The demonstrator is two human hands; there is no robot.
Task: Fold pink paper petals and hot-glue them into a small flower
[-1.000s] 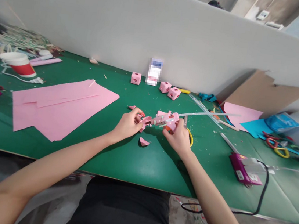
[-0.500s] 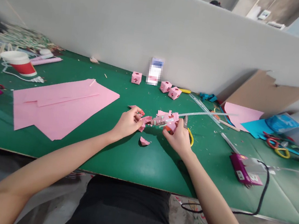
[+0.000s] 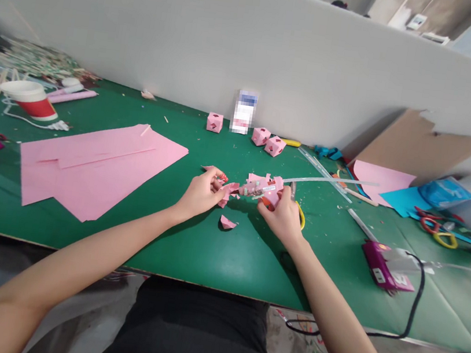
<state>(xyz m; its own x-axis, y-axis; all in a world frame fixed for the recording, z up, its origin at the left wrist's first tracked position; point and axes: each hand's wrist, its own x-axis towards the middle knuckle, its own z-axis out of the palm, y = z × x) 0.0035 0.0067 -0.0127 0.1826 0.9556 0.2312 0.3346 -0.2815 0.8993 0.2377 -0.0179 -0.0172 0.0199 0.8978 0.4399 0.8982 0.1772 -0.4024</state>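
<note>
Near the middle of the green table, my left hand pinches a folded pink paper piece. My right hand is closed round a pink glue gun, with a long clear glue stick coming out of its back. The gun's nozzle points left and meets or nearly meets the paper piece; the exact contact is too small to tell. A small pink scrap lies just in front of the hands. Yellow-handled scissors lie partly hidden behind my right hand.
Three pink paper cubes, one at the left, stand near the partition. Large pink sheets and a paper cup are at left. A purple power strip with a black cable, cardboard and red-yellow scissors are at right.
The glue gun in my right hand has tilted and shifted very slightly, and its glue stick reaches a little farther right. My left hand has hardly moved.
</note>
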